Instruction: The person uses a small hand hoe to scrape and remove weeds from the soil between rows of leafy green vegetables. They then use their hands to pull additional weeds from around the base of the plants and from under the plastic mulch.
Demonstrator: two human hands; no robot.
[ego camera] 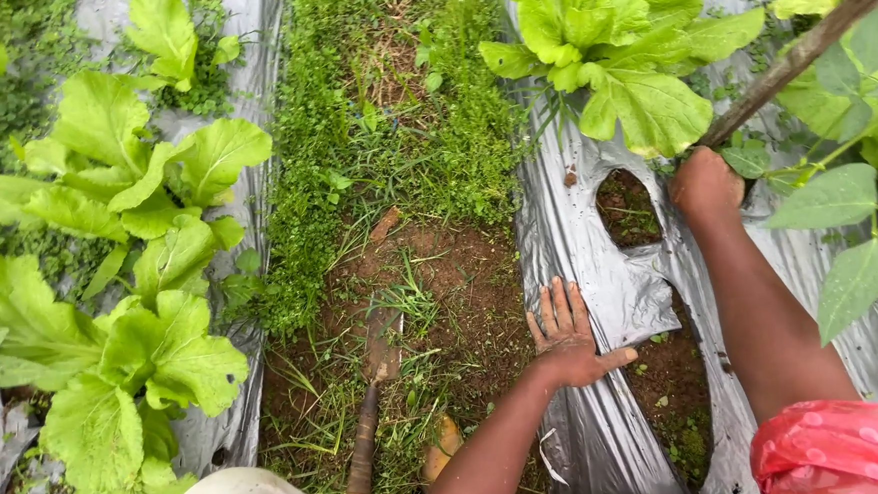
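My left hand (567, 332) lies flat with fingers spread on the edge of a silver plastic mulch sheet (568, 230), beside a soil-filled planting hole (675, 385). My right hand (704, 185) is closed on the lower end of a brown wooden stick (809, 45) that slants up to the right. It sits next to a second, smaller planting hole (626, 207) just below a leafy green plant (613, 37). A small hand trowel (373, 411) with a wooden handle lies on the bare soil to the left of my left hand.
A weedy, grassy furrow (393, 129) runs up the middle. Leafy green plants (110, 274) grow on another mulch-covered bed at left. More broad leaves (847, 196) crowd the right edge. My pink sleeve (840, 451) shows at bottom right.
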